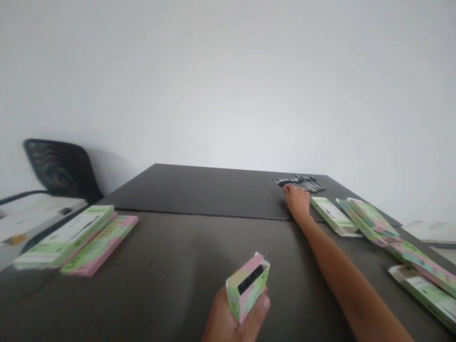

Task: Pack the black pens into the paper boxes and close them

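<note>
My left hand [235,318] is at the bottom centre, closed around a small green and pink box [247,287] whose top end is open, with something dark inside. My right arm stretches far across the dark table [199,237]. My right hand [297,200] rests at the near edge of a pile of thin black items [299,183]; its fingers lie over the pile and whether they grip anything is hidden.
Two flat green and pink boxes [78,237] lie stacked at the left. Several more such boxes [370,221] lie in a row along the right side. A black chair [60,168] stands at the far left, beyond the table. A white wall rises behind.
</note>
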Tool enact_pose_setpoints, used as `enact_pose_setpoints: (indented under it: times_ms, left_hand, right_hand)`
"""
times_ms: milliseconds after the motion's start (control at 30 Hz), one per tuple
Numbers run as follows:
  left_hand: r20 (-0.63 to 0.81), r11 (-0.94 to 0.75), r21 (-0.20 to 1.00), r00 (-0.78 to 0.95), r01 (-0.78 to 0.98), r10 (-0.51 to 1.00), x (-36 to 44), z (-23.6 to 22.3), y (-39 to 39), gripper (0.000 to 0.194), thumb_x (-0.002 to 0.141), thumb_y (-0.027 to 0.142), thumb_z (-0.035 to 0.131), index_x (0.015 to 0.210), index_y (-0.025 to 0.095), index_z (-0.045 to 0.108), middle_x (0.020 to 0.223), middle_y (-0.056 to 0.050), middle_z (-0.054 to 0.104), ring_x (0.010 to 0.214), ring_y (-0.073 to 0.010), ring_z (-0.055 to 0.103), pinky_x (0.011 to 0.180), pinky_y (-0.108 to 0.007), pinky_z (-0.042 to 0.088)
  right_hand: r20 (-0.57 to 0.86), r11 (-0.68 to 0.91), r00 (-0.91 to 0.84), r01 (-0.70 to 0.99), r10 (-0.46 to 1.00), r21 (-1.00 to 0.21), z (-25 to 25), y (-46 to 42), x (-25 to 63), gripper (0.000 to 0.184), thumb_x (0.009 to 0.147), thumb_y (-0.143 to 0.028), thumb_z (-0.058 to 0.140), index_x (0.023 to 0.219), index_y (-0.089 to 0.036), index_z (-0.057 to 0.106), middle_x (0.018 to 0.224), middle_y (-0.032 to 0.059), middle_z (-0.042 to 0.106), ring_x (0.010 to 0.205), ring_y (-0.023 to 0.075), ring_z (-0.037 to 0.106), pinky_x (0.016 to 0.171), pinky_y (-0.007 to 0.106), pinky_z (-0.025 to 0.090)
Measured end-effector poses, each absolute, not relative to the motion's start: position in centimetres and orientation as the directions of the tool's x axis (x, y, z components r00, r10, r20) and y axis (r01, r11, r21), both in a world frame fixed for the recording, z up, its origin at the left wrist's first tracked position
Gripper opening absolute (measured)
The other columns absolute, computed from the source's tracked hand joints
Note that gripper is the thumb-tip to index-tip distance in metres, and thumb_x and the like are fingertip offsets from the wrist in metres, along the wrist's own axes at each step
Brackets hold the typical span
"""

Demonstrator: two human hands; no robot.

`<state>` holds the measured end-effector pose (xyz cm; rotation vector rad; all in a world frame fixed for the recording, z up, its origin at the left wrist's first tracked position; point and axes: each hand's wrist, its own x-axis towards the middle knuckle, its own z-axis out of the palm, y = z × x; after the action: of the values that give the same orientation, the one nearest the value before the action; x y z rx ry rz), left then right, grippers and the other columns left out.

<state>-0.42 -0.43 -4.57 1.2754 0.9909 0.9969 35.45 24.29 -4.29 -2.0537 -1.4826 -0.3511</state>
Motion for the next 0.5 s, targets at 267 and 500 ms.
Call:
enact_pose_setpoints:
  times_ms: [267,500]
  left_hand:
    - [0.074,-0.053,0.996,0.382,-0.065,0.921,-0.6,-2.6,0.4,0.049,0.095,0.060,0.074,0.114,0.015,0.077,0.108,-0.012,0.084,0.100,-0.0266,0.079,0.092,-0.035,0.061]
    - [0.117,-0.101,0.993,0.387,-0.061,0.915,-0.7,-2.5,0.6,0.042,0.096,0.052,0.074,0.114,0.014,0.077,0.110,-0.014,0.084,0.101,-0.0281,0.079,0.093,-0.038,0.060]
  right_hand:
    - [0.550,0.078,0.452,0.719,0.703,-0.691,-3.2,18.4,29.7,0.053,0.104,-0.045,0.036,0.140,-0.017,0.063,0.106,0.0127,0.077,0.091,0.0256,0.069,0.089,0.039,0.050]
    - [0.385,0.223,0.508,0.351,0.770,-0.909,-2.2,11.4,24.4,0.063,0.100,-0.060,0.044,0.138,-0.015,0.067,0.118,0.0165,0.082,0.105,0.0262,0.077,0.088,0.039,0.057]
